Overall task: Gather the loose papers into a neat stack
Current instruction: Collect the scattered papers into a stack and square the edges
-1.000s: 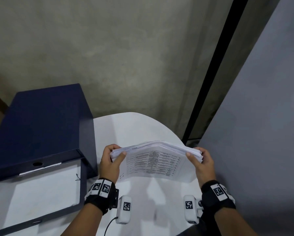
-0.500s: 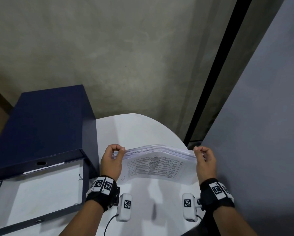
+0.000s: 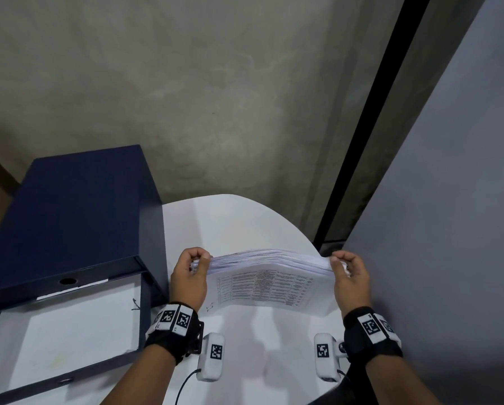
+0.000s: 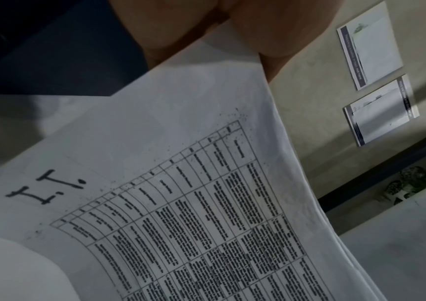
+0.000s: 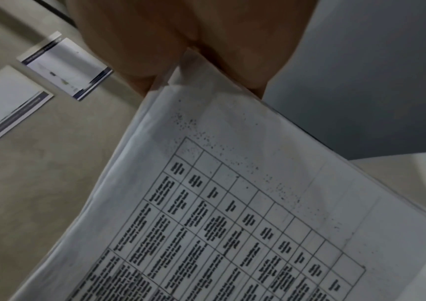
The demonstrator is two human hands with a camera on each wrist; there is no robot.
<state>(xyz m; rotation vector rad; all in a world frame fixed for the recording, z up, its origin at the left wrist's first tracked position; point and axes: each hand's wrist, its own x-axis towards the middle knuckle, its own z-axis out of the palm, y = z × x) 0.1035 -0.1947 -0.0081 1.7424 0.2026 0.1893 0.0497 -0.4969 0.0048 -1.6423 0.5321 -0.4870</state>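
Observation:
A bundle of printed papers (image 3: pixel 269 283) stands on its long edge on the round white table (image 3: pixel 236 223), bowed upward in the middle. The front sheet carries a table of text. My left hand (image 3: pixel 190 274) pinches the bundle's left end and my right hand (image 3: pixel 350 277) pinches its right end. The left wrist view shows the same front sheet (image 4: pixel 181 203) under my fingers (image 4: pixel 271 30); the right wrist view shows it (image 5: pixel 232 203) with the sheet edges fanned slightly below my fingers (image 5: pixel 140 40).
A dark blue box file (image 3: pixel 75 217) stands at the left, with an open file and a white sheet (image 3: pixel 78 340) in front of it. A grey partition (image 3: pixel 449 229) rises at the right. Two posters (image 4: pixel 376 81) hang on the beige wall.
Both hands have shifted up to the bundle's top corners and now pinch them. The papers stand more upright and flatter than a second ago.

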